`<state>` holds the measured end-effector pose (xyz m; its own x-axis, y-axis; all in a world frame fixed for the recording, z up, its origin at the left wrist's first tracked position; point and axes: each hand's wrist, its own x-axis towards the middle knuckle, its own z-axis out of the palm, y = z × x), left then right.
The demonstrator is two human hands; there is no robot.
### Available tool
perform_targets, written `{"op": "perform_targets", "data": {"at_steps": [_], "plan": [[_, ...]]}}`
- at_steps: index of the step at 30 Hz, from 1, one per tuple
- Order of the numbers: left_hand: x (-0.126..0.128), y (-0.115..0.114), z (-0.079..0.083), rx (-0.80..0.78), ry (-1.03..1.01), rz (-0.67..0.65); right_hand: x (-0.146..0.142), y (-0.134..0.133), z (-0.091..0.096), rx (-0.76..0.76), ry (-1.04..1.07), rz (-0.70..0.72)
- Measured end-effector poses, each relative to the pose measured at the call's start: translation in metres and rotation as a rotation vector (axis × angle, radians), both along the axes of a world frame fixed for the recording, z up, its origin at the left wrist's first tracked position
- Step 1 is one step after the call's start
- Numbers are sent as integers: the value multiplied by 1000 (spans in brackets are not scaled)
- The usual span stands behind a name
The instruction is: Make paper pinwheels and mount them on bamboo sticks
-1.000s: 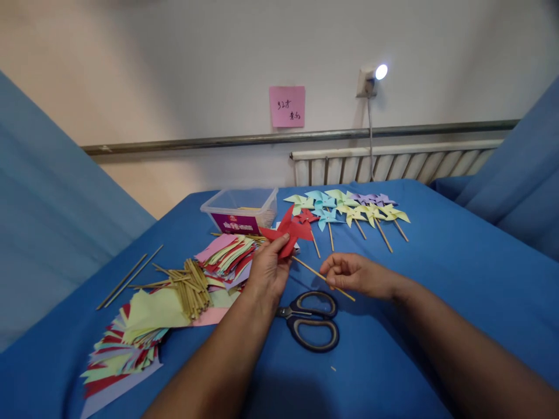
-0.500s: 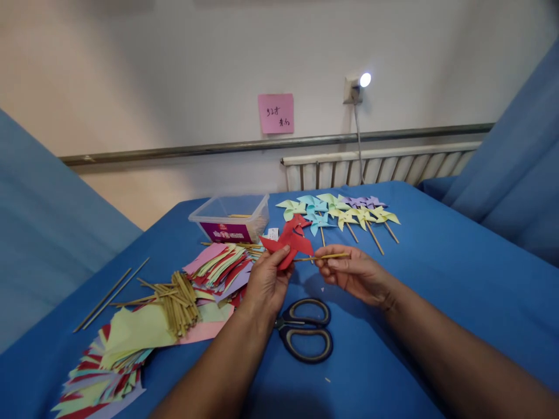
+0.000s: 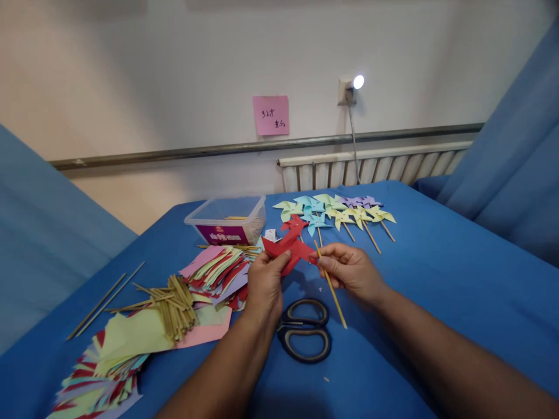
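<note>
Your left hand (image 3: 266, 285) pinched the red pinwheel (image 3: 299, 249) between thumb and fingers, beyond the scissors (image 3: 301, 331); your right hand (image 3: 351, 270), bent inward beyond and to the right of them, gripped a thin stick (image 3: 335, 297). Nearly level half a second earlier, the stick had swung steeply downward, its lower end right of the scissors.
</note>
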<state>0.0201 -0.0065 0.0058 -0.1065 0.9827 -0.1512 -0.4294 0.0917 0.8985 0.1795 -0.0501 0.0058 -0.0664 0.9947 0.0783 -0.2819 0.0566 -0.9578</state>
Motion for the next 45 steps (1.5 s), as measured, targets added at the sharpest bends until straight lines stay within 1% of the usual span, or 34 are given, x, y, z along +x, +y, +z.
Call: {"op": "perform_targets", "data": {"at_steps": [3, 5, 9, 12, 17, 25, 34, 45], "plan": [[5, -6, 1, 53, 78, 10, -7, -2, -2, 9, -55, -5], [7, -10, 4, 85, 118, 4, -9, -1, -4, -11, -81, 14], [10, -16, 7, 128, 162, 7, -11, 2, -7, -65, -99, 25], [12, -18, 6, 145, 193, 0, -12, 3, -10, -65, -107, 25], [12, -18, 3, 142, 194, -7, -14, 3, -11, -69, -90, 31], [14, -20, 8, 110, 148, -27, -16, 2, -13, -63, -71, 36], [15, -21, 7, 112, 172, -18, -16, 2, -17, -44, -79, 46], [13, -20, 7, 102, 171, -30, -15, 2, -17, -34, -102, 10]]}}
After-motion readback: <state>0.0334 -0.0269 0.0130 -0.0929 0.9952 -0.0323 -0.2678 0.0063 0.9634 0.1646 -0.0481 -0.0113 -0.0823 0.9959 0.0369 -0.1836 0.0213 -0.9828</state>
